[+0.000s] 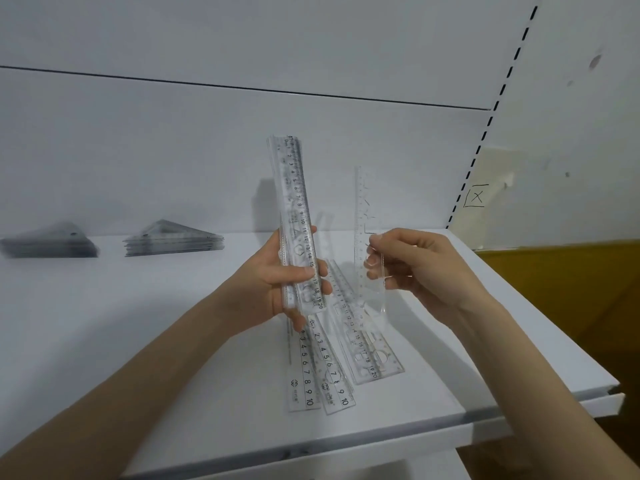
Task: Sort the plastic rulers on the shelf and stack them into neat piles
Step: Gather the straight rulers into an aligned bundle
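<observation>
Head view: the left grip is curled round a bundle of straight rulers, held upright above the white shelf. The right grip pinches a single clear ruler just beside it, also upright. Loose rulers lie fanned on the shelf beneath. A triangular pile and a second, blurred pile sit back left

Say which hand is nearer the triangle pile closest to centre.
Left. The left hand, gripping a ruler bundle, sits right of the triangle pile; the right hand is farther right.
</observation>
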